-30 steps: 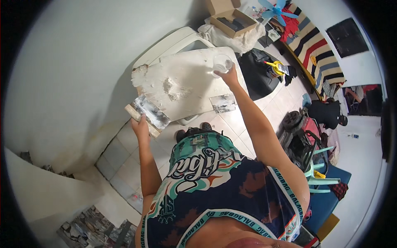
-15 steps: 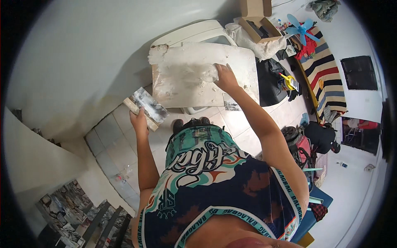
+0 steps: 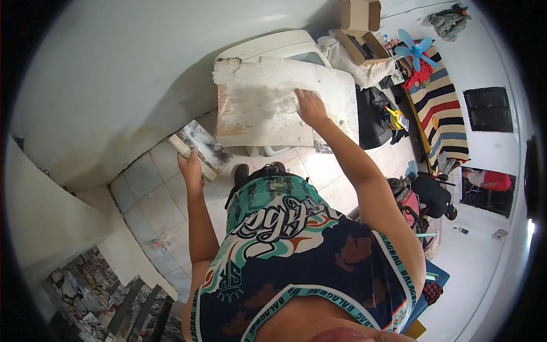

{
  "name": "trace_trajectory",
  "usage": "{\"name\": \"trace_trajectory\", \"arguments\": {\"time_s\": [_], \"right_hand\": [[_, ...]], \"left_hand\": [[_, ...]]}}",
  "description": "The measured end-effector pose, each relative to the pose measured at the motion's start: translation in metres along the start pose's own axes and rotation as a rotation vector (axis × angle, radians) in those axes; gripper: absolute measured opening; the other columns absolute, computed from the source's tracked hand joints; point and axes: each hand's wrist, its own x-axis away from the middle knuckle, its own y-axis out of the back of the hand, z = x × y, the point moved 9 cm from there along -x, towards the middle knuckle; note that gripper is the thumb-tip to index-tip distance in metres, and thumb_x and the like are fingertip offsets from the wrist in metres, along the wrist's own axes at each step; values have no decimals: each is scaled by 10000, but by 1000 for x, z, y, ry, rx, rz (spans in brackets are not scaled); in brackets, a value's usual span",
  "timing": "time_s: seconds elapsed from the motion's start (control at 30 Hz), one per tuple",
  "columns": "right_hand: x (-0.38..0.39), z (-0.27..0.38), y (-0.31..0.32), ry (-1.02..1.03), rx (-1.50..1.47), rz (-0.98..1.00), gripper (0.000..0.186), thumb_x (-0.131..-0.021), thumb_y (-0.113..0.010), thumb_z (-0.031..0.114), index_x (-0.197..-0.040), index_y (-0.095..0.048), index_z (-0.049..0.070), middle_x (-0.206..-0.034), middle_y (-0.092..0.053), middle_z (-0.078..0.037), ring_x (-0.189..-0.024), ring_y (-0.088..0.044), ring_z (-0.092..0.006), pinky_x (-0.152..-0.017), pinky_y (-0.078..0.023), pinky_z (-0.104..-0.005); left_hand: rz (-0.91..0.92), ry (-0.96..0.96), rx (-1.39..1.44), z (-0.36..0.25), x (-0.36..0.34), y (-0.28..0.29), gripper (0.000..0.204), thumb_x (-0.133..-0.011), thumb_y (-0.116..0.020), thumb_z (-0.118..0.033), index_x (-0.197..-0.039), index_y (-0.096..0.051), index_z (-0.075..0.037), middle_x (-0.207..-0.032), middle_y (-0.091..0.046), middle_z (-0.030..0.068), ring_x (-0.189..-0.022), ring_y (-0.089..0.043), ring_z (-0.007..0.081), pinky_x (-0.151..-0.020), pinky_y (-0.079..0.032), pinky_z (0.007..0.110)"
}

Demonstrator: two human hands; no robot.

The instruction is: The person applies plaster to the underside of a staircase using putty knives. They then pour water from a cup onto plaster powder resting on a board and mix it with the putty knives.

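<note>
My left hand [image 3: 191,166] is closed around the pale wooden grip of a wide plastering trowel [image 3: 206,142], whose grey blade is smeared white and dark. It is held out over the floor, left of a worn board [image 3: 245,126]. White powder and small lumps lie on that board. Above its middle, my right hand [image 3: 311,108] grips a clear plastic container [image 3: 289,102], round at its end and dusted white. Whether the container touches the board I cannot tell. My right fingers curl around its near side, partly hidden.
Under the board stands a white plastic chair [image 3: 268,43]. Behind it to the right are an open cardboard box [image 3: 362,48] and a white sack [image 3: 342,57]. A tub with a yellow handle [image 3: 394,118] sits on the right, near a blue fan [image 3: 415,50]. Tiled floor [image 3: 162,208] lies at left.
My right hand still holds the container over the board, now turned with its round end showing. More white powder lies around the container. The trowel in my left hand has hardly moved.
</note>
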Motion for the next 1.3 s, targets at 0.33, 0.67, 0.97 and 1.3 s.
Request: {"name": "trace_trajectory", "arguments": {"time_s": [0.33, 0.67, 0.97, 1.3], "right_hand": [[2, -15, 2, -46, 30, 32, 488, -725, -591, 40, -1200, -481, 51, -1081, -579, -179, -1029, -556, -336, -909, -442, -416], [26, -88, 15, -381, -463, -213, 622, -656, -774, 137, -1183, -463, 24, -1141, -595, -208, -1062, -574, -350, -901, -463, -398], [84, -172, 1, -866, -880, -553, 678, -633, -854, 170, -1165, -474, -7, -1104, -582, -150, -988, -575, -223, -859, -464, -324], [163, -165, -9, -932, -872, -654, 790, -694, -811, 154, -1323, -380, -53, -1265, -494, -191, -1163, -495, -266, -934, -431, -338]], "left_hand": [[-10, 44, -43, 4, -4, 7, 400, -873, -569, -55, -1242, -440, 32, -1167, -566, 141, -1030, -567, 234, -896, -433, 320], [22, 20, -32, 11, -15, 5, 378, -874, -569, -55, -1222, -448, 33, -1159, -566, 132, -1016, -568, 224, -898, -432, 321], [29, 54, -1, 8, -15, -2, 421, -852, -572, -33, -1244, -437, 36, -1168, -559, 132, -1025, -571, 215, -895, -441, 318], [116, 33, -46, -1, -13, -30, 465, -878, -555, -48, -1307, -396, 34, -1220, -536, 156, -1069, -568, 254, -901, -455, 354]]}}
